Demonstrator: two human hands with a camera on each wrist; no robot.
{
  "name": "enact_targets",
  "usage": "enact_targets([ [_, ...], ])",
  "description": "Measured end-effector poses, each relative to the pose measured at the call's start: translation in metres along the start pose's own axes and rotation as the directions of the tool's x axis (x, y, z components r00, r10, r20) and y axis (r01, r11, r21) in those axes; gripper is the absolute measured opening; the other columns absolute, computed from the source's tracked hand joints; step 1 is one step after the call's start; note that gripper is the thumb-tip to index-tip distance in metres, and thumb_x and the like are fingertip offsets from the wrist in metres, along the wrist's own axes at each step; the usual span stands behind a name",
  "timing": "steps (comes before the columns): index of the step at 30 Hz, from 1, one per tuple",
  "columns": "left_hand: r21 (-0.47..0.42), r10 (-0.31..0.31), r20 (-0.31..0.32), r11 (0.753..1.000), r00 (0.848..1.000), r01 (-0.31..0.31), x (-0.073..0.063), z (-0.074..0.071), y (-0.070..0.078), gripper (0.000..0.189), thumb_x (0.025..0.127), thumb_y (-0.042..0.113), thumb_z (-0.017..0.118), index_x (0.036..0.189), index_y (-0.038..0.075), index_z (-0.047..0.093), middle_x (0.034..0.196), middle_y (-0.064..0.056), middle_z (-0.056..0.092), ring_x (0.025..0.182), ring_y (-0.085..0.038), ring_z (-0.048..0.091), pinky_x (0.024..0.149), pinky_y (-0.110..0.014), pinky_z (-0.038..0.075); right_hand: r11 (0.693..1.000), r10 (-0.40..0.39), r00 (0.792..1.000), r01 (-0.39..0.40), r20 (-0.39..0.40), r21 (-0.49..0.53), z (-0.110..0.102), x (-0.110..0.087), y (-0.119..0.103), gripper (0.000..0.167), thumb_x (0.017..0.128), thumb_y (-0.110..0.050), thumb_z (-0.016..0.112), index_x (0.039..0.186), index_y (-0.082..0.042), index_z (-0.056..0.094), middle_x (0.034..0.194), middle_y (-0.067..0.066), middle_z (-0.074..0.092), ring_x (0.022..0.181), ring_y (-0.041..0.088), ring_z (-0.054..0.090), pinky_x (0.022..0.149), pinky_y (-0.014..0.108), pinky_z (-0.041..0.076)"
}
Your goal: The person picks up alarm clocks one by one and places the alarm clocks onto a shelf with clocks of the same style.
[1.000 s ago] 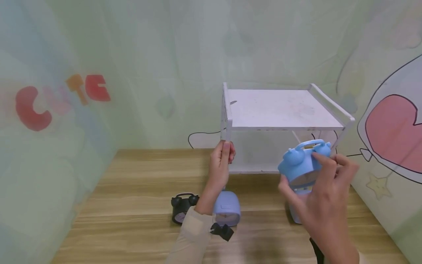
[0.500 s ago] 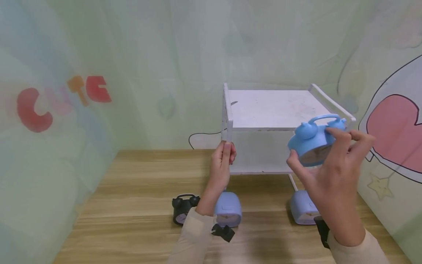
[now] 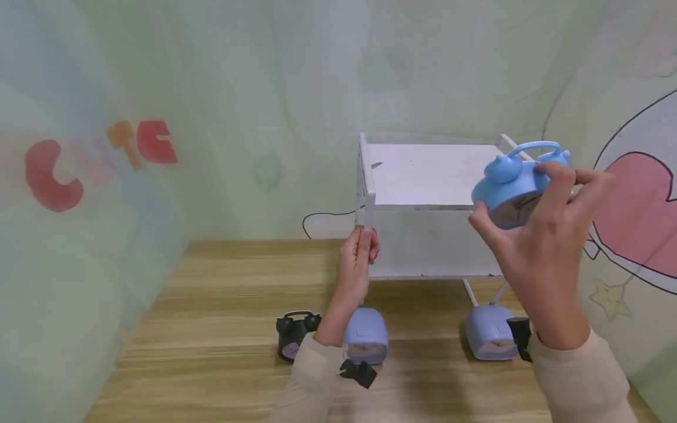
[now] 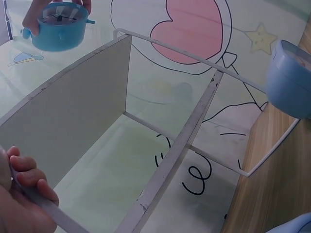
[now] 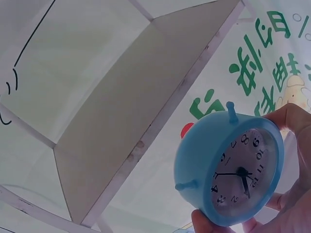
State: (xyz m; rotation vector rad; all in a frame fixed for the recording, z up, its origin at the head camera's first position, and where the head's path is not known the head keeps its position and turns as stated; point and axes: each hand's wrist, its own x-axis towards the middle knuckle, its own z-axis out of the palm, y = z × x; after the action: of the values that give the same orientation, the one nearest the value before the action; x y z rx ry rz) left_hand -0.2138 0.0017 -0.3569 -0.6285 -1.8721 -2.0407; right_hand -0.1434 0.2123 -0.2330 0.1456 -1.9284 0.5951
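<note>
My right hand (image 3: pixel 550 235) holds a light blue twin-bell alarm clock (image 3: pixel 510 188) between thumb and fingers, at the height of the rack's upper shelf. In the right wrist view, the clock's round face (image 5: pixel 243 177) and two short feet show. My left hand (image 3: pixel 357 258) grips the front left post of a white two-tier rack (image 3: pixel 433 170). The left wrist view has the left hand's fingers (image 4: pixel 31 174) curled round that post, with the blue clock (image 4: pixel 60 31) above the upper shelf's edge.
On the wooden table (image 3: pixel 222 282), a black twin-bell clock (image 3: pixel 296 335) and a periwinkle square clock (image 3: pixel 365 335) stand near my left forearm. Another periwinkle clock (image 3: pixel 489 332) stands by the rack's right legs. A printed cloth (image 3: pixel 238 117) hangs behind.
My right hand has raised the blue alarm clock from below the upper shelf to its level, moving slightly right. The left hand stays on the post.
</note>
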Motion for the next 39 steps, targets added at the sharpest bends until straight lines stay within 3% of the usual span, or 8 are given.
enact_targets([
  [4, -0.006, -0.020, 0.010, 1.000, 1.000, 0.020, 0.000, 0.001, 0.001, 0.029, 0.109, 0.008, 0.035, 0.095, -0.013, 0.049, 0.074, -0.027, 0.043, 0.067, -0.023, 0.040, 0.060, -0.028, 0.034, 1.000, 0.021, 1.000, -0.021, 0.008, -0.010, 0.002, 0.010, 0.004, 0.064, 0.077, -0.026, 0.077, 0.125, 0.000, 0.045, 0.123, -0.014, 0.017, 0.126, 0.034, 0.037, 0.094, 0.049, 0.041],
  [10, -0.016, -0.008, -0.004, 1.000, 1.000, 0.008, -0.002, 0.002, -0.002, 0.030, 0.109, 0.015, 0.037, 0.095, -0.008, 0.050, 0.073, -0.019, 0.044, 0.067, -0.020, 0.041, 0.059, -0.028, 0.035, 0.998, 0.062, 0.998, -0.062, 0.014, -0.012, 0.011, 0.025, 0.011, 0.062, 0.076, -0.027, 0.078, 0.123, 0.001, 0.047, 0.118, -0.013, 0.016, 0.125, 0.034, 0.038, 0.099, 0.047, 0.039],
  [22, -0.014, 0.012, -0.007, 1.000, 1.000, -0.012, -0.004, -0.001, -0.001, 0.031, 0.110, 0.019, 0.037, 0.093, -0.003, 0.050, 0.072, -0.009, 0.043, 0.067, -0.018, 0.041, 0.059, -0.033, 0.035, 0.997, 0.065, 0.997, -0.063, 0.038, -0.035, 0.025, 0.044, 0.030, 0.060, 0.079, -0.026, 0.076, 0.120, 0.004, 0.046, 0.119, 0.000, 0.024, 0.122, 0.038, 0.037, 0.105, 0.044, 0.035],
  [28, 0.007, 0.000, -0.002, 1.000, 1.000, 0.000, -0.005, -0.001, 0.000, 0.034, 0.110, 0.022, 0.037, 0.094, -0.005, 0.050, 0.073, -0.014, 0.044, 0.067, -0.020, 0.041, 0.060, -0.032, 0.036, 0.990, 0.128, 0.987, -0.121, 0.095, -0.078, 0.031, 0.050, 0.034, 0.063, 0.081, -0.029, 0.074, 0.124, 0.005, 0.044, 0.126, 0.019, 0.028, 0.121, 0.040, 0.036, 0.104, 0.046, 0.036],
  [39, 0.005, -0.042, 0.004, 0.999, 0.999, 0.042, -0.004, -0.001, 0.001, 0.029, 0.109, 0.009, 0.035, 0.093, -0.011, 0.049, 0.073, -0.023, 0.042, 0.067, -0.022, 0.040, 0.060, -0.025, 0.034, 0.978, 0.181, 0.972, -0.162, 0.153, -0.128, 0.042, 0.058, 0.045, 0.062, 0.083, -0.029, 0.072, 0.124, 0.006, 0.042, 0.129, 0.021, 0.026, 0.118, 0.042, 0.034, 0.097, 0.050, 0.036],
])
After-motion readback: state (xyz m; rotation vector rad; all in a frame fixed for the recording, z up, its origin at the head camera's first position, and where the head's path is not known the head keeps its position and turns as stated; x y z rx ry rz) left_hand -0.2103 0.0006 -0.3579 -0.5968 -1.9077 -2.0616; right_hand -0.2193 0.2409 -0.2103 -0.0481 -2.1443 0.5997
